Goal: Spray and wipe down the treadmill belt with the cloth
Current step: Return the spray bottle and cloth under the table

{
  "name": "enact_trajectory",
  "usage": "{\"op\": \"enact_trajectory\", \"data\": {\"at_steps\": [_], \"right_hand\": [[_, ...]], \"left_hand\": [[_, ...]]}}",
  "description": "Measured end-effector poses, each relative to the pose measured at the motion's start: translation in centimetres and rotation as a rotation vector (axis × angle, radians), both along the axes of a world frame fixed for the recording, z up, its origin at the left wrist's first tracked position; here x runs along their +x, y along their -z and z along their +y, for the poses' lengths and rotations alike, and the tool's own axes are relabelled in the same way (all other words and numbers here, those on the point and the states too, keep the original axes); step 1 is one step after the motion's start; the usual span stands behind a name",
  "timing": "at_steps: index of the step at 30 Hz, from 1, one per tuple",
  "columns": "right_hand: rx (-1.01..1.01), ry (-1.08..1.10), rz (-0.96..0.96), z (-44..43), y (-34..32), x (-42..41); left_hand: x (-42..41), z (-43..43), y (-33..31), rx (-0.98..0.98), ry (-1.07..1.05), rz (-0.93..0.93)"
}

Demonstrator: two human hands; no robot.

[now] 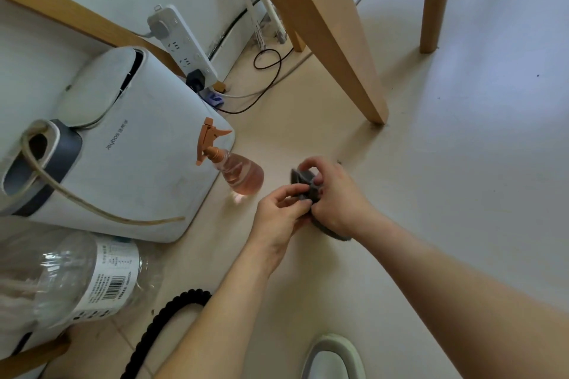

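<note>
Nearest the camera, at the bottom edge, sits the rounded pale toe of a slipper (334,357), smooth and glossy. Left of it a black ribbed hose (163,326) curls across the tiled floor (462,194), and at lower left a clear, crinkled plastic water bottle (77,280) lies on its side, label and barcode showing.

Mid-frame now: both bare forearms reach in from the bottom. The left hand (281,212) and right hand (334,194) meet over the floor, fingers curled in and pinching a small grey cloth (303,183) between them. It looks soft and fuzzy, folded into a rough wedge, with a dark edge trailing out under the right wrist.

Just left of the hands stands a spray bottle (238,169), a rounded clear body of pinkish liquid, tilted so its long axis leans up and left. Its orange trigger head points toward the right of the frame.

Behind it, filling the left side, is a white, smooth-shelled machine (138,163) with rounded corners, a grey trim and a tan cord looped over it.

Further up, a white power strip (181,46) leans at the wall with black cables trailing. Pale wooden table legs (332,40) slant across the upper centre and right.
</note>
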State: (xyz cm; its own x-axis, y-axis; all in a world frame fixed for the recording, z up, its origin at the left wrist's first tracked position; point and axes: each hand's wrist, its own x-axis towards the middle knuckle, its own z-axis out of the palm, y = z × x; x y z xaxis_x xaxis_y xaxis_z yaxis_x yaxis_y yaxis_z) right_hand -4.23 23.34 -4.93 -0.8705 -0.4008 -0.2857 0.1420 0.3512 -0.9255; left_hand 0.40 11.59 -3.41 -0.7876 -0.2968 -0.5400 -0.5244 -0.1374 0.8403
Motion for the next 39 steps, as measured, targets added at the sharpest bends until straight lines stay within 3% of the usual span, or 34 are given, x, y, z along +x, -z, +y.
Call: {"op": "enact_trajectory", "data": {"at_steps": [3,6,8,12,15,17,18,21,23,25,27,29,32,35,39], "right_hand": [[-0.056,-0.046,0.008,-0.2,-0.9,-0.8],[-0.119,-0.026,0.015,-0.2,-1.9,-1.5],[-0.169,0.003,0.005,0.0,-2.4,-1.9],[0.079,-0.186,0.072,0.8,-2.4,-2.6],[0.089,-0.072,0.110,0.5,-2.8,-3.4],[0.054,0.041,0.120,0.0,-3.5,-4.4],[0.022,0.067,0.119,-0.2,-4.0,-5.1],[-0.076,0.041,0.114,-0.7,-5.7,-6.6],[-0.066,-0.048,0.121,-1.4,-6.5,-7.1],[-0.020,-0.155,0.139,-2.2,-7.3,-7.2],[0.004,-0.220,0.160,-2.8,-8.0,-7.1],[-0.020,-0.210,0.158,-3.1,-8.7,-7.3],[-0.047,-0.121,0.199,-3.4,-8.9,-8.0],[-0.196,0.018,0.155,-4.3,-9.1,-8.4],[-0.266,0.098,0.129,-5.5,-9.4,-8.2]], "left_hand": [[-0.6,-0.1,-1.4,0.100,0.008,0.044],[-2.0,-0.1,-1.7,-0.068,-0.072,0.078],[-2.9,-0.4,-2.0,-0.076,-0.147,0.097],[-4.6,-2.6,-3.8,0.253,-0.275,0.184],[-4.8,-3.7,-5.8,0.311,-0.278,0.169],[-4.1,-4.1,-6.6,0.235,-0.173,0.175],[-3.7,-4.2,-6.7,0.105,-0.086,0.171],[-3.2,-4.8,-6.3,-0.700,0.225,0.014],[-3.0,-4.9,-6.2,-1.015,0.364,-0.128],[-3.1,-4.8,-6.4,-1.021,0.375,-0.079],[-3.4,-4.8,-6.8,-0.825,0.321,0.079],[-3.7,-5.2,-7.6,-0.607,0.269,0.130],[-4.3,-6.4,-9.1,-0.493,0.215,0.134],[-5.1,-7.7,-10.9,-0.529,0.149,0.211],[-7.9,-10.9,-14.7,-0.853,-0.058,0.500]]}}
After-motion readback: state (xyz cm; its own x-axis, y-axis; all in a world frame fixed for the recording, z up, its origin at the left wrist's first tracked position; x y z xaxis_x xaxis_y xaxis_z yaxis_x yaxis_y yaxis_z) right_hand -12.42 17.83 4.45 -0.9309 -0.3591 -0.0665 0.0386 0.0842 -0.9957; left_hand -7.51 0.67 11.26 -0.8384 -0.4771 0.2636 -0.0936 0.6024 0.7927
